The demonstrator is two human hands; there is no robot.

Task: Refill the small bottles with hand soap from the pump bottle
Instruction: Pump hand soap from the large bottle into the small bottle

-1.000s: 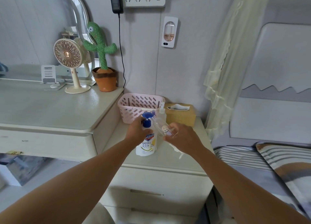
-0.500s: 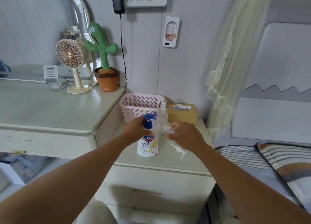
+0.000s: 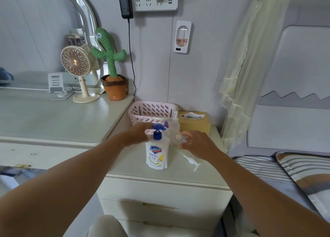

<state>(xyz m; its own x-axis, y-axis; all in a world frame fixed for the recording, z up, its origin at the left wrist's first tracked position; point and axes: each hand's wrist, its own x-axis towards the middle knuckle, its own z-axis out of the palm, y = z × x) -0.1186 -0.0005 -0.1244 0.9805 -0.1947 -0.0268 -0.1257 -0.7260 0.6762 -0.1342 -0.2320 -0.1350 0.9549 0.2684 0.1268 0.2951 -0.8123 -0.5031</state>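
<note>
A white hand soap pump bottle (image 3: pixel 157 155) with a blue pump head stands upright on the bedside cabinet (image 3: pixel 142 172). My left hand (image 3: pixel 138 133) rests over the blue pump head from the left. My right hand (image 3: pixel 195 142) holds a small clear bottle (image 3: pixel 175 137) with a cartoon sticker, tilted, its mouth at the pump spout. A second small clear bottle (image 3: pixel 175 123) with a pump top stands just behind. A loose white pump top (image 3: pixel 193 162) lies on the cabinet under my right wrist.
A pink slotted basket (image 3: pixel 151 110) and a yellow tissue box (image 3: pixel 195 121) stand at the cabinet's back. To the left is a higher desk (image 3: pixel 53 119) with a small fan (image 3: pixel 78 72) and a toy cactus (image 3: pixel 112 65). A bed (image 3: pixel 285 174) lies to the right.
Both hands stay on the pump bottle and the small bottle. The view has shifted slightly; the small bottle's mouth sits a little closer to the spout.
</note>
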